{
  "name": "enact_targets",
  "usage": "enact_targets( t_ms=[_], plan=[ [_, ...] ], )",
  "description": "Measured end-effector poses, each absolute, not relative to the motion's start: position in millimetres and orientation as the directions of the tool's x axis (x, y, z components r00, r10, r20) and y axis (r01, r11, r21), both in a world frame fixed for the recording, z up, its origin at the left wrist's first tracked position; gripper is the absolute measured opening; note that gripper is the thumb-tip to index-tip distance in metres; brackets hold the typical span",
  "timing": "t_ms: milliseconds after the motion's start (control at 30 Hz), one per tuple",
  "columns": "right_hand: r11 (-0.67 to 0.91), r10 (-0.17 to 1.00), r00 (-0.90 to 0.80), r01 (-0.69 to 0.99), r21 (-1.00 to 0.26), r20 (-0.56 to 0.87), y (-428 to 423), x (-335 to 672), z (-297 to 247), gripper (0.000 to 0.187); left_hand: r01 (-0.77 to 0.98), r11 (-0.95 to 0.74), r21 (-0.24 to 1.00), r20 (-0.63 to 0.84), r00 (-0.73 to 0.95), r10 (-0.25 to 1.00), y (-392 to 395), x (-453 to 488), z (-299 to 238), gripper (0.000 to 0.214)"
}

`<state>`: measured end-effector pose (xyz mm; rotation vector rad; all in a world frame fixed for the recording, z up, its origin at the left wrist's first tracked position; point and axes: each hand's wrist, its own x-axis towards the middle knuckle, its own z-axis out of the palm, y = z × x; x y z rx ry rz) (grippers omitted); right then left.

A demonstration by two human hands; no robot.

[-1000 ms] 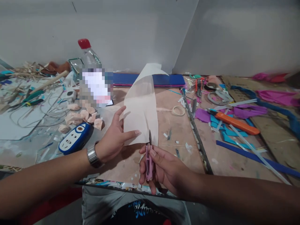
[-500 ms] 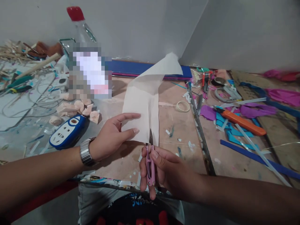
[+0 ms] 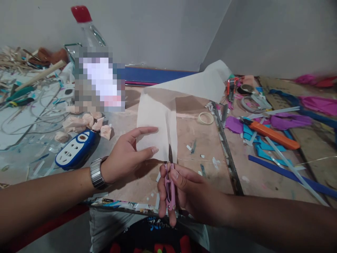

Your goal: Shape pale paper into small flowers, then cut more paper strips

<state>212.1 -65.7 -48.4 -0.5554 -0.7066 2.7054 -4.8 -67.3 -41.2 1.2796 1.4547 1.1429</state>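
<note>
A long strip of off-white paper (image 3: pixel 151 116) runs away from me over the table, its far end curled up and bent to the right. My left hand (image 3: pixel 126 151) grips its near left edge, thumb and index finger on top and spread apart, the other fingers hidden. In my right hand (image 3: pixel 184 186) is a pair of thread snips (image 3: pixel 170 189) with pink handles. The thumb presses on the handle and the fingers are wrapped round it. The dark blades point away from me and sit at a lengthwise slit near the strip's right edge.
At left stand a blue-and-white power strip (image 3: pixel 76 149), crumpled peach pieces (image 3: pixel 86 123) and a red-capped bottle (image 3: pixel 81 14) beside a blurred patch. On the right lie a tape ring (image 3: pixel 205 118), an orange cutter (image 3: pixel 273 133), a metal bar (image 3: pixel 229 154) and coloured scraps.
The strip's far end has swung to the right and lies lower, over the end of the blue stack. Both hands have stayed almost in place, with the blades still at the slit.
</note>
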Motion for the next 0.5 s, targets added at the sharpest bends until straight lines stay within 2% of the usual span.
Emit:
enact_targets(
  t_ms=[500],
  plan=[
    [-0.844, 0.385, -0.887, -0.227, -0.486, -0.254, -65.9, 211.6, -51.5, 0.022, 0.194, 0.052, 0.98, -0.039, -0.067, 0.997, -66.3, -5.8, -39.0, 0.05]
  ],
)
